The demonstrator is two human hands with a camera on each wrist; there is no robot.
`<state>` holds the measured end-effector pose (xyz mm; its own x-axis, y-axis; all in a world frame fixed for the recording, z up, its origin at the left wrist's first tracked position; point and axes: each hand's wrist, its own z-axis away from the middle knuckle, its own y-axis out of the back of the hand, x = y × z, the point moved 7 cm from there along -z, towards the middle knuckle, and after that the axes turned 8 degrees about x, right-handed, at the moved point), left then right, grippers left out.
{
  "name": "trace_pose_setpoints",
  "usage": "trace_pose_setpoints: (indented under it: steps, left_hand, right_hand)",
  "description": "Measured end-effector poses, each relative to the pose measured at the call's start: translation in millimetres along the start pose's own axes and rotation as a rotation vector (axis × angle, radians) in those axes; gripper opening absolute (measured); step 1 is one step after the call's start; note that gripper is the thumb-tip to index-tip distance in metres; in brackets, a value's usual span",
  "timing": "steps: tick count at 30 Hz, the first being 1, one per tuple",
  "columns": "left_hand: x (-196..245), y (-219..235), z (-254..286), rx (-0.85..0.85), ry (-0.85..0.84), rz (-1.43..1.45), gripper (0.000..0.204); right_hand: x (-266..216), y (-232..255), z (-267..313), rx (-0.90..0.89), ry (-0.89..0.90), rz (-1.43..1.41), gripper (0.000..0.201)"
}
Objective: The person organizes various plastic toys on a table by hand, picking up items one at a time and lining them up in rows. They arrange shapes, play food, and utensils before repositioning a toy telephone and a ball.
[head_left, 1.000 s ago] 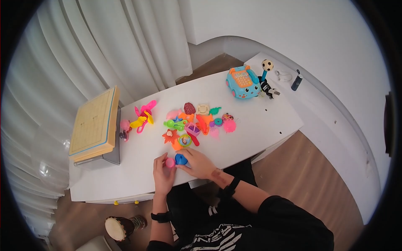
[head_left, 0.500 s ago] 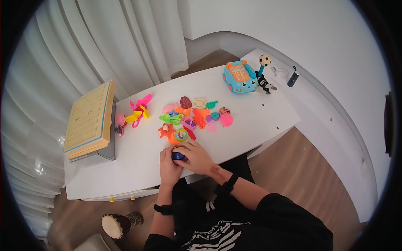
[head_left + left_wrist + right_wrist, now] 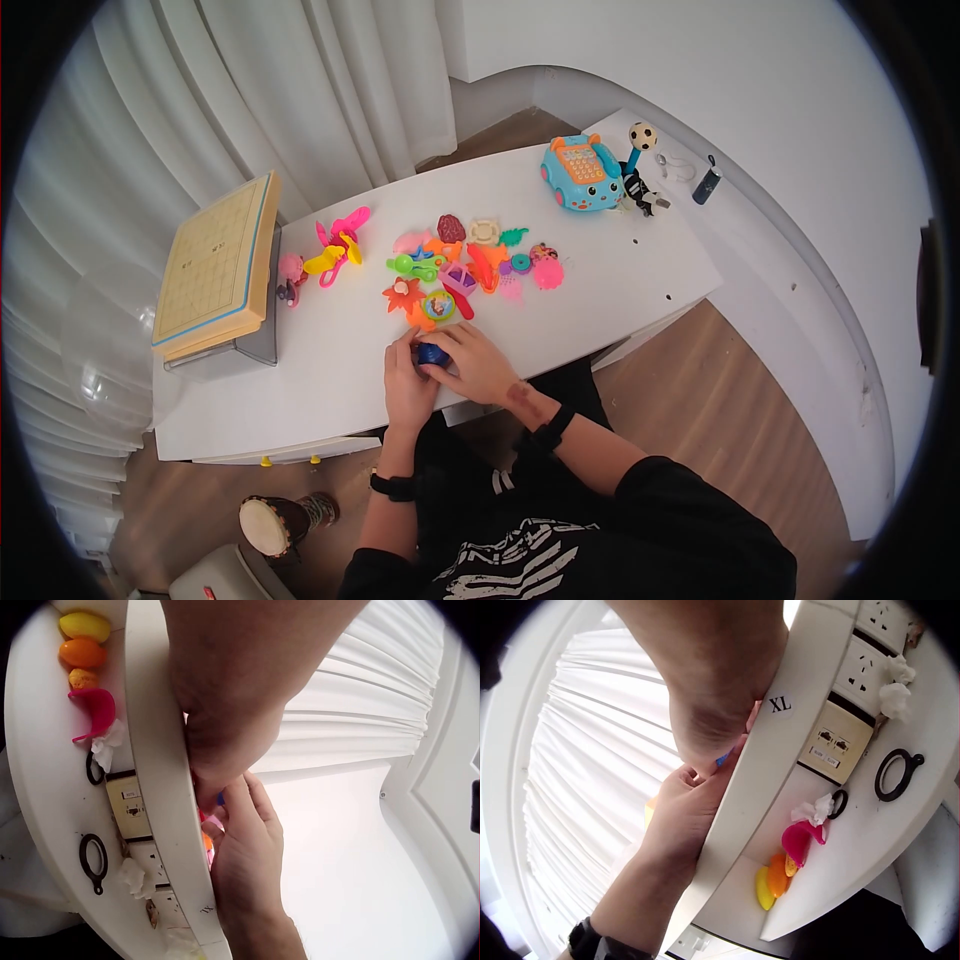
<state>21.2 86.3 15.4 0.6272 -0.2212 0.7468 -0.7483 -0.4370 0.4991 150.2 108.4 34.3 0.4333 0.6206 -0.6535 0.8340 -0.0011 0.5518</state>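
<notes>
Both hands meet around a small dark blue toy at the table's front edge. The left hand grips its left side; the right hand holds it from the right with thumb and fingers. Only a sliver of blue shows between the hands in the left wrist view, and another blue bit in the right wrist view. The pink piece is hidden from the head view. Just beyond the hands lie a round green-rimmed toy and an orange leaf-shaped toy.
A pile of colourful toys, with a purple basket, covers mid-table. Pink and yellow toys and a tilted board stand left. A blue toy telephone sits at the back right. Below the tabletop, a shelf holds sockets and a black ring.
The hands have closed together over the blue toy, and the pink piece that the left hand held is out of sight. The head view has shifted slightly.
</notes>
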Motion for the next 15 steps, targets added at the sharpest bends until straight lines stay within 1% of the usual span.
trace_pose_setpoints:
  steps: [5,7,9,10,12,14,15]
  left_hand:
    - [6,3,0,0.020,-0.095,-0.086,0.059]
    - [2,3,0,0.007,-0.069,-0.056,0.058]
    - [1,2,2,-0.006,-0.039,-0.027,0.056]
    - [2,3,2,-0.001,-0.030,0.002,0.055]
    - [2,6,0,0.011,-0.014,0.021,0.053]
    - [1,6,1,0.002,0.023,0.115,0.048]
    - [-1,6,0,0.002,0.037,0.110,0.048]
  right_hand:
    - [1,3,-2,0.031,-0.002,0.001,0.039]
    - [3,2,-1,0.033,-0.003,0.005,0.039]
    - [9,-2,0,0.022,-0.053,-0.004,0.044]
    - [10,-3,1,0.013,-0.053,-0.007,0.044]
    - [13,-1,2,0.074,-0.082,-0.064,0.043]
    - [16,-3,2,0.063,-0.100,-0.109,0.041]
    - [17,-3,1,0.060,-0.120,-0.145,0.040]
